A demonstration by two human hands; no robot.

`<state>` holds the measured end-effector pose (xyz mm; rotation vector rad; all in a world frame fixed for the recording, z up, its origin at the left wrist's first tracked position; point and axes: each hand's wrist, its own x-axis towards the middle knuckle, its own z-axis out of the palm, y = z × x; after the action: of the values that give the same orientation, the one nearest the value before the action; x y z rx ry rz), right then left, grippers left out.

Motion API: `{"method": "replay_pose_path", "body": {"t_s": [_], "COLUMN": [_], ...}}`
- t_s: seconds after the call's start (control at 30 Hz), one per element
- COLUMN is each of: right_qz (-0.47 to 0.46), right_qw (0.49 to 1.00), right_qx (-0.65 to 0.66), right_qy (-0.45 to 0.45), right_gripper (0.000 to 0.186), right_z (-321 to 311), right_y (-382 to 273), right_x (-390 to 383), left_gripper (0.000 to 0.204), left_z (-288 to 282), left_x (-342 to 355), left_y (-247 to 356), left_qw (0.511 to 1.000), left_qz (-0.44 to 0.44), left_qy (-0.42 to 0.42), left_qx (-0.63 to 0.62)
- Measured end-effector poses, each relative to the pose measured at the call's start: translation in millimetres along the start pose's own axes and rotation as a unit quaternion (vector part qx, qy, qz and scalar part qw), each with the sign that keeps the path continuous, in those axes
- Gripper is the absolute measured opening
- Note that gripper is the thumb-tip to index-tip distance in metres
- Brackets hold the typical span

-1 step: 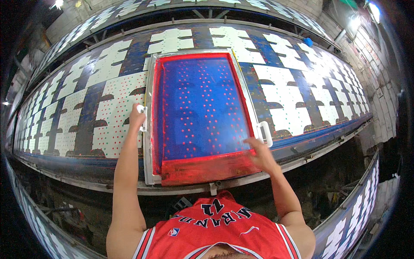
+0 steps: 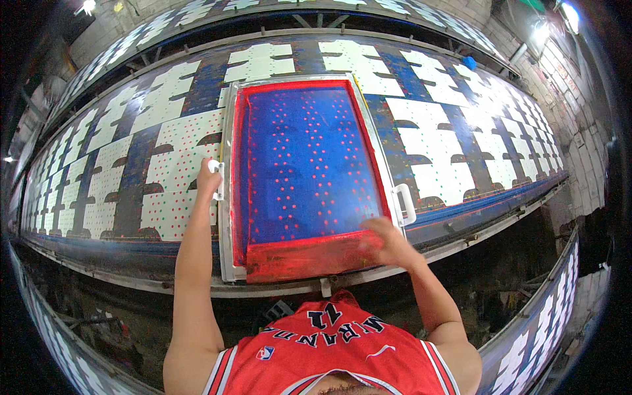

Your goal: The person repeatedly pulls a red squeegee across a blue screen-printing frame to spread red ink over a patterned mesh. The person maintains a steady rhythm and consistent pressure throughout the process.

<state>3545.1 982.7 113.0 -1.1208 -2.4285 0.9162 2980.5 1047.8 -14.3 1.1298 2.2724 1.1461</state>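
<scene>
A screen-printing frame lies on the long printing table, its blue mesh dotted with small red spots and bordered in red. My left hand is closed round the white handle on the frame's left side. Over the lower right corner of the mesh is my right hand, blurred, with its fingers apart and nothing visible in them. The white handle on the right side stands free, just beyond that hand. Wet-looking red ink covers the near end of the screen.
White cut fabric pieces lie in rows along the table; those left of the frame carry red and green dots. A small blue object sits toward the far right. A rail runs along the near edge.
My right hand has moved left and slightly nearer to me, away from the right handle. My left hand and the frame stay in place.
</scene>
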Motion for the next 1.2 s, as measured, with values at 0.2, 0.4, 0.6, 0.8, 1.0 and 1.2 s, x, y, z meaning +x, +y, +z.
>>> {"method": "replay_pose_path", "body": {"t_s": [0.2,0.4,0.6,0.8,1.0,1.2], "right_qz": [-0.143,-0.169,-0.098,0.036,0.042,0.049], "right_qw": [0.961,0.941,0.963,0.962,0.957,0.948], "right_qx": [-0.165,-0.247,-0.228,-0.263,-0.277,-0.294], "right_qy": [-0.168,-0.156,-0.105,-0.06,-0.071,-0.109], "right_gripper": [0.076,0.064,0.052,0.03,0.024,0.028], "right_z": [39,53,47,64,67,56], "right_y": [-38,-39,-47,-59,-58,-73], "right_x": [6,6,32,61,77,71], "left_gripper": [0.038,0.081,0.061,0.056,0.052,0.054], "left_z": [-3,-12,-5,3,4,10], "left_x": [5,9,12,12,14,19], "left_y": [1,8,12,9,5,-4], "left_qw": [0.995,0.996,0.997,0.998,0.999,0.999], "left_qz": [-0.064,-0.024,0.003,-0.007,0.006,0.006], "left_qy": [-0.04,-0.077,-0.073,-0.044,-0.034,-0.038], "left_qx": [-0.07,-0.043,0.031,0.034,-0.012,-0.03]}}
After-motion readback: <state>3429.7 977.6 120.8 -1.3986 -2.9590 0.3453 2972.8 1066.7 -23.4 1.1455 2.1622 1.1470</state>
